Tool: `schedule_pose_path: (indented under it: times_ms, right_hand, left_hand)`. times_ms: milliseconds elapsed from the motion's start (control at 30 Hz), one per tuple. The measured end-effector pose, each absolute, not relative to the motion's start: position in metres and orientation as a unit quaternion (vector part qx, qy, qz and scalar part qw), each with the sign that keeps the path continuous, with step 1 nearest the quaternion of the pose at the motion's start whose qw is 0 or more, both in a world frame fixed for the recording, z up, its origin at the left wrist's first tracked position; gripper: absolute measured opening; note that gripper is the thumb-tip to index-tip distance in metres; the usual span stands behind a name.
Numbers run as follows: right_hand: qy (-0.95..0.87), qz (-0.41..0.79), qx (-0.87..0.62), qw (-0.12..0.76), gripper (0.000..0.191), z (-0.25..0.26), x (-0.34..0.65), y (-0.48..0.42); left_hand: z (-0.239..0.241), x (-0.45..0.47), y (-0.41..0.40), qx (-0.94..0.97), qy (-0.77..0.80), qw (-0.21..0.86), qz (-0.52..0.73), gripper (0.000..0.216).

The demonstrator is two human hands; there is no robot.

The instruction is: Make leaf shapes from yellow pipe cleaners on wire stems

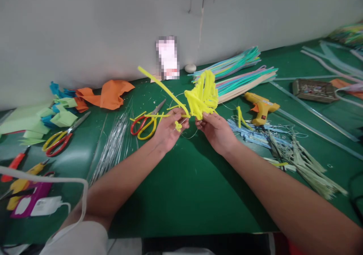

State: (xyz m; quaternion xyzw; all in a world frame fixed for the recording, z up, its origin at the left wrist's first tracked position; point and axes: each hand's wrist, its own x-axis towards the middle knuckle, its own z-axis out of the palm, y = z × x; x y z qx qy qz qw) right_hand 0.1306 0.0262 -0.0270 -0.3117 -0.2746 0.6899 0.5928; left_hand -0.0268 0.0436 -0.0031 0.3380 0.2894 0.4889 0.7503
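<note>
A bundle of bright yellow pipe cleaners (202, 94), looped and twisted together, is held up above the green table (181, 187). My right hand (213, 128) pinches the base of that bundle from below. My left hand (170, 126) is closed on a single long yellow pipe cleaner (161, 87) that runs up and left from the bundle, with a short curled end at its fingertips. Both hands meet at the bundle's base.
Red-and-yellow scissors (144, 124) lie left of my hands, another pair (61, 138) further left. A yellow glue gun (261, 105), pastel pipe cleaners (241, 75), thin wires (113, 141), orange paper (109, 94), green paper (34, 121) and a white cable (56, 181) surround them.
</note>
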Motion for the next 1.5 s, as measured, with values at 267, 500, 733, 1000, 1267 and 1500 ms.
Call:
schedule_pose_path:
  times_ms: [267,500,733,1000,1267,1500]
  right_hand:
    - [-0.28,0.705,-0.315,0.57,0.017,-0.026,0.132,0.025]
    - [-0.267,0.698,-0.345,0.568,0.018,-0.028,0.134,0.028]
    - [-0.289,0.695,-0.369,0.545,0.024,-0.032,0.133,0.029]
    - [-0.272,0.67,-0.401,0.563,0.026,-0.032,0.134,0.029]
    - [-0.275,0.665,-0.405,0.564,0.028,-0.033,0.134,0.029]
    - [-0.277,0.683,-0.403,0.543,0.028,-0.032,0.134,0.028]
  left_hand:
    - [-0.006,-0.025,0.045,0.407,0.296,0.711,0.492,0.019]
    - [-0.007,-0.024,0.046,0.392,0.311,0.695,0.517,0.019]
    - [-0.012,-0.025,0.048,0.442,0.344,0.645,0.52,0.019]
    - [-0.007,-0.028,0.05,0.545,0.368,0.56,0.504,0.015]
    - [-0.002,-0.04,0.056,0.441,0.282,0.713,0.467,0.029]
    - [-0.001,-0.04,0.056,0.413,0.282,0.704,0.505,0.021]
